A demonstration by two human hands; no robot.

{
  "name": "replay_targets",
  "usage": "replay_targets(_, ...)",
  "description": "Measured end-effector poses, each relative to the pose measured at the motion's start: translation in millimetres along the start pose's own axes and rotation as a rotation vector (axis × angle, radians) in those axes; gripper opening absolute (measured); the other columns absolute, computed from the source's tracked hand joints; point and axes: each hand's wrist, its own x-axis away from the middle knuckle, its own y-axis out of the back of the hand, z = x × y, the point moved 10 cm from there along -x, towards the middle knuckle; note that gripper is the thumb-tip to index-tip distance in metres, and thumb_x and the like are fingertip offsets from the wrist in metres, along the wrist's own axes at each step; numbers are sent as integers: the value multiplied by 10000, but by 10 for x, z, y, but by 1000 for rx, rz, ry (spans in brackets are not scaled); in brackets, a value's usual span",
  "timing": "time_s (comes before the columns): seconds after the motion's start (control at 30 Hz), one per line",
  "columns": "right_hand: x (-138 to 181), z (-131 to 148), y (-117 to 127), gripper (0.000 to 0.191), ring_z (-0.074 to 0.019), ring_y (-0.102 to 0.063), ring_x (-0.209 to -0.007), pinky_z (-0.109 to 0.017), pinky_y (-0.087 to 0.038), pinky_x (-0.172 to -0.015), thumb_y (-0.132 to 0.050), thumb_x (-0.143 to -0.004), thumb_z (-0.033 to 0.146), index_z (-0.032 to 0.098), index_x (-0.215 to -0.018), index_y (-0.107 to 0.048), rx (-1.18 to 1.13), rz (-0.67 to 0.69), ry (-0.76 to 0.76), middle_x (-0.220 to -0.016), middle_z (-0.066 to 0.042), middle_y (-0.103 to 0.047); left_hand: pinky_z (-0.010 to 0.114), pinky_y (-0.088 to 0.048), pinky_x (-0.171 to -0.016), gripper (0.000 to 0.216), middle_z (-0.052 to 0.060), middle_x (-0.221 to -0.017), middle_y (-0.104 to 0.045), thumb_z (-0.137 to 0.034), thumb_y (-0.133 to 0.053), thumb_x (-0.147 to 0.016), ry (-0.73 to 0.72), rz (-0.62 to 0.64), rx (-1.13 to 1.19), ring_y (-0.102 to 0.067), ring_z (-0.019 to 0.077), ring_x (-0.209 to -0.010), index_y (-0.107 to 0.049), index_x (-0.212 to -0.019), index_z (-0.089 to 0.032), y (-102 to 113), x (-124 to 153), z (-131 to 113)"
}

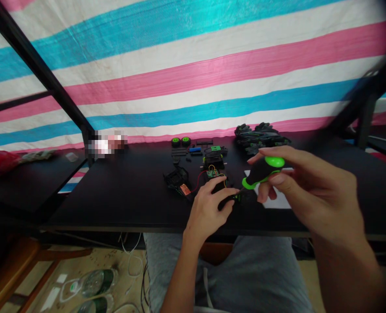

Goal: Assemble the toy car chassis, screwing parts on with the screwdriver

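1. The right hand (310, 195) pinches a screwdriver (260, 174) between thumb and fingers, its shaft slanting toward the left fingertips.
2. The left hand (209, 208) curls over a black assembly (219, 187), gripping it directly beneath.
3. Work looks partway: two wheels (181, 141) lie loose beyond the left hand; a circuit board (213, 174) remains wired. Whether a screw is turning, I cannot tell.

1. Your screwdriver (260, 172): was black, banded and capped bright green.
2. Your assembly (219, 187): was mainly black; its wires were red (199, 178) and yellow (211, 165).
3. Wheels (186, 141), two: wore black tyres, lime-green hubs.
4. Cylinder (194, 149): was blue.
5. Plate (185, 189): was copper-coloured.
6. Your tabletop (114, 195): was plain black.
7. Your trousers (261, 269): were grey.
8. Sheeting (179, 87): was striped blue, white, pink.
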Motion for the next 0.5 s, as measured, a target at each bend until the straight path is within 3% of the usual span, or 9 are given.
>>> replay_targets(0.5,27,-5,97,393,-128,-750,-602,-301,-581,-485,-809,-1015,235,413,-1364,-839,6,-70,-3,-1193,-13,-827,512,-606,-1235,373,85,-1564,-692,-152,-752,-1015,26,18,16,-701,292,-1435,-791,-1351,-309,-8,-9,8)
